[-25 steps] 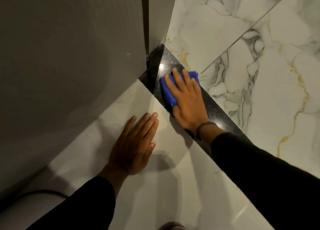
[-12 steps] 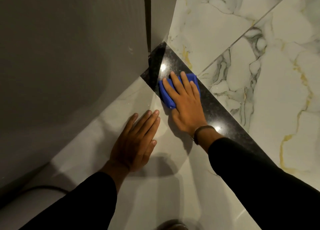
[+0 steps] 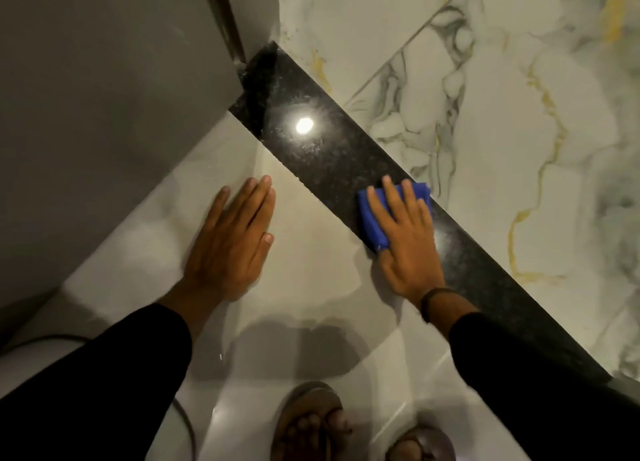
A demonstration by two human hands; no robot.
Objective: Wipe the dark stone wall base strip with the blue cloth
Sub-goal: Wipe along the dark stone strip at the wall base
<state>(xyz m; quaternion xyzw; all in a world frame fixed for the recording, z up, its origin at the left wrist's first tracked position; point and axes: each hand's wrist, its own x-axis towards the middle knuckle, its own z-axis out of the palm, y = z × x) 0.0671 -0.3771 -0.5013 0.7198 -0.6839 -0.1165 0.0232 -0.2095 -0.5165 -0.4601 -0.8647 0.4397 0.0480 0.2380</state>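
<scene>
The dark speckled stone base strip (image 3: 322,141) runs diagonally from the corner at top centre down to the lower right, between the pale floor and the marble wall. A ceiling light reflects on it near the corner. My right hand (image 3: 405,242) lies flat on the folded blue cloth (image 3: 372,218) and presses it against the middle of the strip; most of the cloth is under my fingers. My left hand (image 3: 230,245) rests palm down on the floor tile, fingers spread slightly, holding nothing.
A grey panel (image 3: 110,89) stands at the left and meets the strip at the corner. White marble wall tiles (image 3: 502,121) with grey and gold veins rise behind the strip. My sandalled feet (image 3: 311,422) are at the bottom. A dark cable (image 3: 187,426) curves across the floor at lower left.
My right hand has slid the blue cloth along the strip away from the corner, toward the lower right. The corner end of the strip is now uncovered. The view has tilted down, showing my feet.
</scene>
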